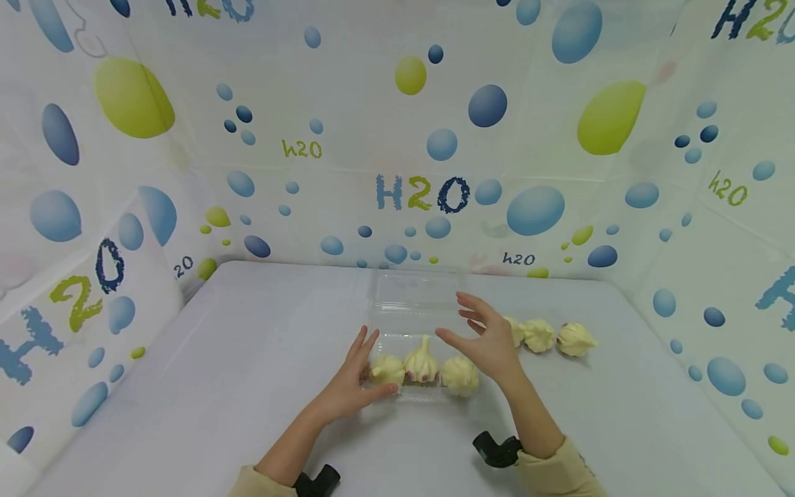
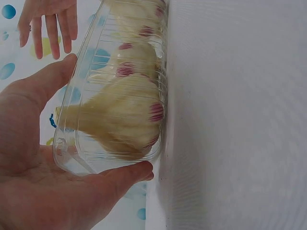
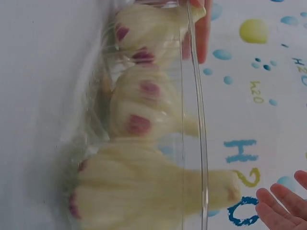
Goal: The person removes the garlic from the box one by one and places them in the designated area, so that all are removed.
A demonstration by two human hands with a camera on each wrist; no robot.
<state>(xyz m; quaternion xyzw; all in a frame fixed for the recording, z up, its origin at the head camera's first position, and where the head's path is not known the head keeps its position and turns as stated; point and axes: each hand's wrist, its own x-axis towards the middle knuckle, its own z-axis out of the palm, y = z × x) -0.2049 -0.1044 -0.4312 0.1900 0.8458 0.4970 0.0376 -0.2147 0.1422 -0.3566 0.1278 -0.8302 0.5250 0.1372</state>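
Observation:
A clear plastic clamshell container [image 1: 422, 397] stands on the table with its lid [image 1: 416, 293] folded open toward the back. Three garlic bulbs sit in it side by side: a left bulb [image 1: 388, 371], a middle one [image 1: 421, 364] with its stem pointing back, and a right one [image 1: 460, 376]. My left hand [image 1: 350, 379] holds the container's left end, thumb along the front and fingers at the side. Over the right end hovers my right hand [image 1: 493, 345], its fingers spread and holding nothing. Purple patches show on the bulbs [image 3: 139, 105] in the right wrist view.
Right of the container, more garlic bulbs lie in a row on the white table [image 1: 248, 345], one bulb [image 1: 575, 339] farthest right and another [image 1: 538, 335] beside it. My right hand partly covers a third [image 1: 517, 331]. Behind hangs a patterned sheet [image 1: 348, 90].

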